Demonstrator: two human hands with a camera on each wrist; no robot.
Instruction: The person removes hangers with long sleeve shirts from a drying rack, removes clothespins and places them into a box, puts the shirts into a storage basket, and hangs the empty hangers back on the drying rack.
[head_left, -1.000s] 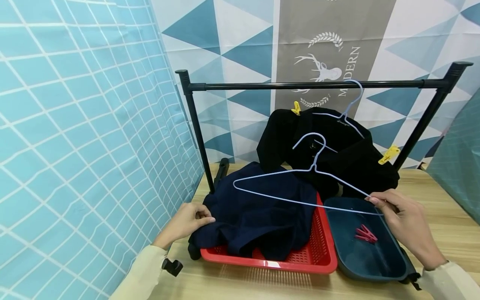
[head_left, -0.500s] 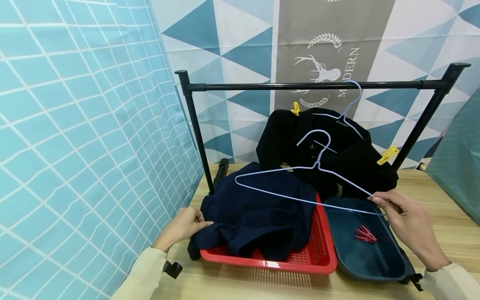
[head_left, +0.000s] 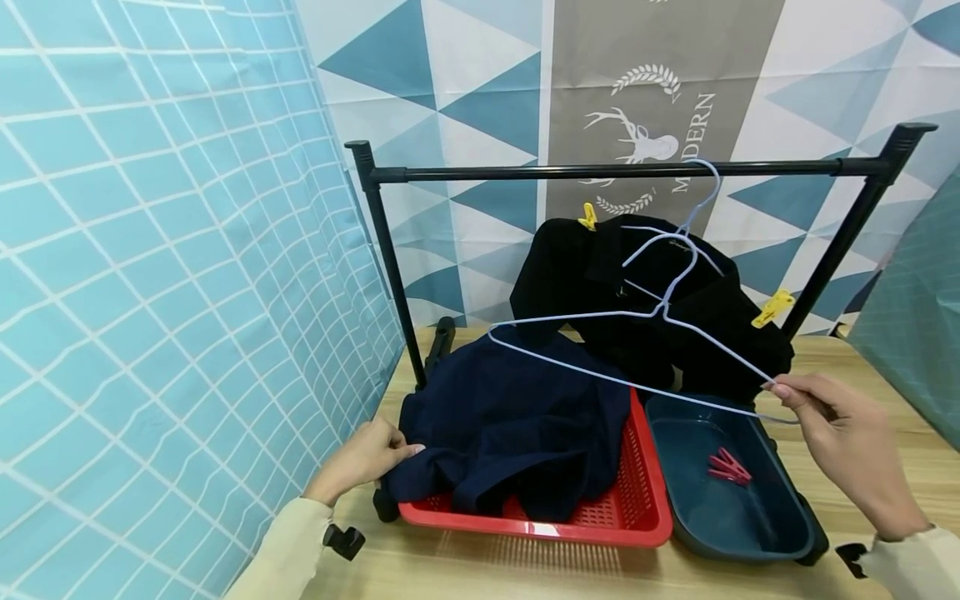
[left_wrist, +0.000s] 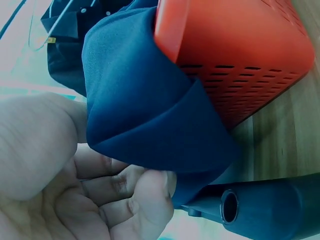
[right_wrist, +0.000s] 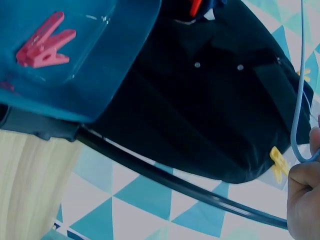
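Observation:
My right hand point(head_left: 851, 442) pinches the right corner of a light blue wire hanger point(head_left: 663, 310), which is held up in front of the rack with its hook upward. That hanger point(right_wrist: 296, 120) also shows at the right edge of the right wrist view. A navy garment point(head_left: 517, 417) lies bunched in a red basket point(head_left: 532, 530), partly over its left side. At its left edge my left hand point(head_left: 363, 458) pinches the cloth. In the left wrist view, the thumb lies against the navy cloth point(left_wrist: 145, 100) and the fingers curl at its lower edge.
A black garment rack point(head_left: 480, 173) stands behind the basket. On it hangs a black collared shirt point(head_left: 555, 267) on another blue hanger, with yellow clips point(head_left: 773, 309) at both shoulders. Right of the basket, a dark teal tub point(head_left: 720, 525) holds pink clothespins point(head_left: 729, 467).
My right hand has moved to the right and slightly up with the hanger, whose hook now overlaps the black shirt's collar in view. The left hand stays at the navy cloth, nearly still.

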